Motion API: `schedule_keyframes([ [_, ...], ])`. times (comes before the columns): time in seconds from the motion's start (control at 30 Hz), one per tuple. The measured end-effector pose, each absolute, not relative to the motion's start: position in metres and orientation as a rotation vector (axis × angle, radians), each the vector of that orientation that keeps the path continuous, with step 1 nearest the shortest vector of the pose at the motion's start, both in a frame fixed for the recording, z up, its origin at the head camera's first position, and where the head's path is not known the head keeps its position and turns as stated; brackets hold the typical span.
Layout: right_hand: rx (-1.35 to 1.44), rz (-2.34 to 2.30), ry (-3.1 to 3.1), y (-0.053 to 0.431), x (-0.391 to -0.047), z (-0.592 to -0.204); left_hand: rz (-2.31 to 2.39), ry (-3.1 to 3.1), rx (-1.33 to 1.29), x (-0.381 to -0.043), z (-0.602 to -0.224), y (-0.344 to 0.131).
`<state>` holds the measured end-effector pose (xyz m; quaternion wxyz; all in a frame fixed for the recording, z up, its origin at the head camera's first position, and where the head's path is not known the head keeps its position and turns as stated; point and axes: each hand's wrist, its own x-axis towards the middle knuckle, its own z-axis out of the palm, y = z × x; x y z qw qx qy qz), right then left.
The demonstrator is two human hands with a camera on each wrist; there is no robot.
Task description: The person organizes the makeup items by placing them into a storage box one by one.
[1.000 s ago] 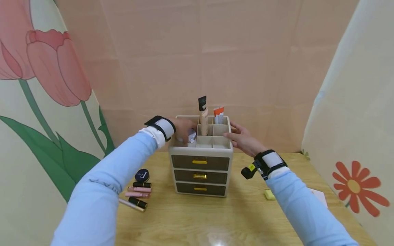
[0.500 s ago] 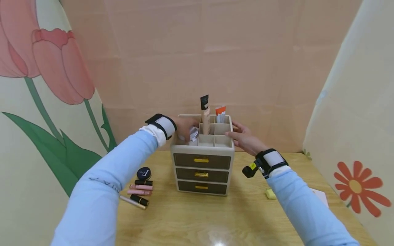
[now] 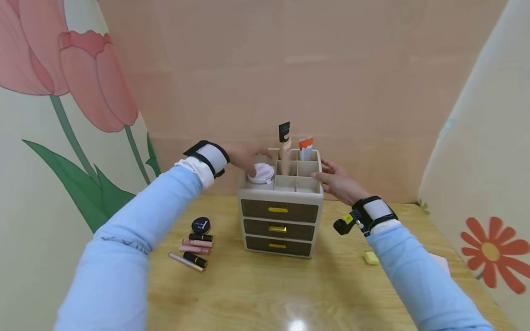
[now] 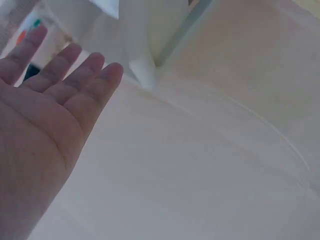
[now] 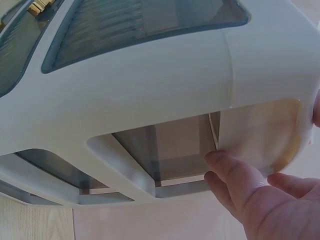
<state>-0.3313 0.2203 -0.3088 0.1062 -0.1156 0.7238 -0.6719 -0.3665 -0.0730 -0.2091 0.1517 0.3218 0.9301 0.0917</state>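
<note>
Hovering over the long left compartment of the organizer (image 3: pixel 279 196), the left hand (image 3: pixel 247 155) had its fingers spread and gripped nothing; whether its thumb touched the round white pad (image 3: pixel 262 173) was hard to tell. That pad lay inside this compartment, close to the divider. Well apart from the left, the right hand (image 3: pixel 342 185) rested against the organizer's right side, fingers loosely extended and tips touching the wall. A peach tube (image 3: pixel 285 157) with a black cap stood slightly tilted in a middle cell, and an orange-tipped tube (image 3: pixel 306 149) in the back right corner cell. Toward the left edge of the desk (image 3: pixel 265 294) lay a dark round compact (image 3: pixel 201 225), black and pink cosmetics (image 3: pixel 195 250) and a slim stick (image 3: pixel 186 262); toward its right edge, a yellow item (image 3: pixel 371 258).
</note>
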Motion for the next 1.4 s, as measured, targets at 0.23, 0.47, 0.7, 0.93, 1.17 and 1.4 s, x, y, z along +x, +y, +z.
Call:
schedule_keyframes([
  [0.23, -0.305, -1.958, 2.149, 0.222, -0.329, -0.305, 0.380, 2.724, 0.871, -0.365, -0.196, -0.112],
  [0.47, -0.292, -1.959, 2.154, 0.224, -0.325, -0.303, 0.420, 2.729, 0.858, -0.362, -0.210, -0.144],
  [0.7, -0.295, -1.969, 2.131, 0.226, -0.320, -0.304, 0.399, 2.738, 0.850, -0.357, -0.240, -0.168],
  [0.93, -0.267, -1.980, 2.129, 0.228, -0.315, -0.303, 0.476, 2.715, 0.759, -0.356, -0.283, -0.189],
  [1.17, -0.253, -1.966, 2.149, 0.232, -0.308, -0.303, 0.449, 2.712, 0.669, -0.354, -0.324, -0.198],
  [1.4, -0.238, -1.976, 2.150, 0.236, -0.302, -0.303, 0.391, 2.766, 0.619, -0.361, -0.364, -0.208],
])
